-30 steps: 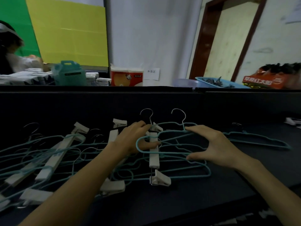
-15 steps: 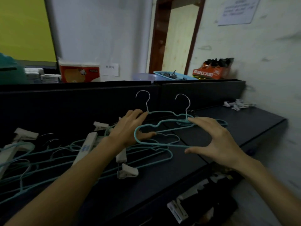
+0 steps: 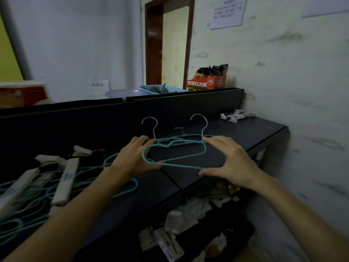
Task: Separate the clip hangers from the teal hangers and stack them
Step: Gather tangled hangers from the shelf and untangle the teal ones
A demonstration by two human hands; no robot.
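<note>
Two teal hangers [image 3: 175, 148], each with a metal hook, are held together above the dark table [image 3: 245, 133], gripped at one end by the left hand [image 3: 136, 157] and at the other by the right hand [image 3: 230, 159]. Two white clip hangers [image 3: 64, 180] are seen in the tangled pile at left, with more teal wire. Compared with half a second ago, the pair has been carried further right, clear of the pile.

Teal hangers [image 3: 175, 148], white clip hangers [image 3: 65, 178], black table [image 3: 245, 133].
</note>
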